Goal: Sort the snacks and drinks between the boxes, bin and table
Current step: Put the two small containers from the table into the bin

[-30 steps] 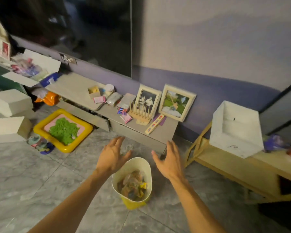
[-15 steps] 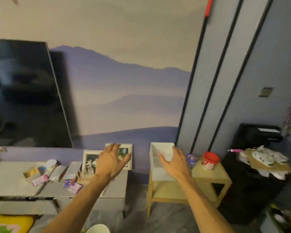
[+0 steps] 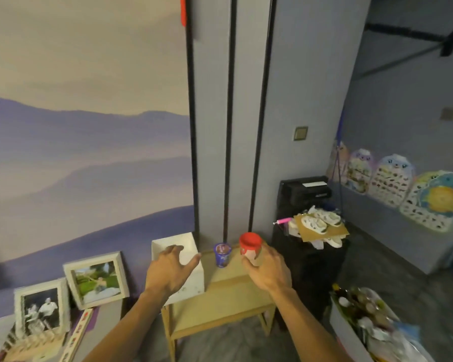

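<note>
A small wooden table (image 3: 228, 291) stands against the wall. On its left end sits a white box (image 3: 186, 244), and my left hand (image 3: 170, 270) hovers over the box's front with fingers spread, holding nothing. A blue-purple drink cup (image 3: 222, 254) stands at the back of the table. Right of it is a red-lidded cup (image 3: 249, 245); my right hand (image 3: 268, 269) curls around its lower part, thumb on the left side and fingers on the right. A second white box (image 3: 343, 333), full of bottles and wrapped snacks, sits on the floor at the lower right.
Two framed photos (image 3: 97, 279) lean on the wall over a low grey cabinet (image 3: 105, 322) at the left. A black unit (image 3: 305, 190) with white shoes (image 3: 321, 222) on cardboard stands right of the table. Grey tiled floor lies beyond.
The view swung up and right, from the bin on the floor to the wooden table. My right hand moved from the white box to the red-lidded cup; my left hand moved over the box.
</note>
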Available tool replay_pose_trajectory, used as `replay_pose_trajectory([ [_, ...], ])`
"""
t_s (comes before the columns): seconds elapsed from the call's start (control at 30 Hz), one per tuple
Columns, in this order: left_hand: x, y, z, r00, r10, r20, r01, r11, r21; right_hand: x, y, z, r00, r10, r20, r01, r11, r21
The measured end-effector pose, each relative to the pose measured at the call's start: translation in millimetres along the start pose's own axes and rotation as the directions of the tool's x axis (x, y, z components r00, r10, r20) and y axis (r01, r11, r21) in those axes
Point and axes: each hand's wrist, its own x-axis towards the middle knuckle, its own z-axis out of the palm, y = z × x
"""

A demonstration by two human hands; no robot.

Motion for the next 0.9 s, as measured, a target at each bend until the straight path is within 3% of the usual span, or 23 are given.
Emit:
replay_pose_trajectory([
  [0.17, 35.9, 43.5, 53.0, 0.998, 0.002, 0.068, -0.001, 1.000, -0.013, 35.5, 29.8, -16.6, 0.999, 0.029, 0.026, -0.027, 0.999, -0.040],
  [0.4, 113.8, 52.3, 136.0, 0.990, -0.018, 0.138, 0.024, 0.999, -0.043, 94.0, 42.2, -13.4, 0.995, 0.017, 0.094, -0.013, 0.999, -0.044],
  [0.73, 263.7, 41.7, 228.6, 0.943, -0.171, 0.285, 0.199, 0.977, -0.071, 276.7, 91.9, 102.9, 0.980, 0.058, 0.188, -0.044, 0.996, -0.076],
  [0.9, 318.4, 24.7, 273.5, 0.915, -0.224, 0.335, 0.251, 0.967, -0.036, 334.9, 89.8, 132.3, 0.968, -0.012, 0.249, 0.042, 0.993, -0.113],
])
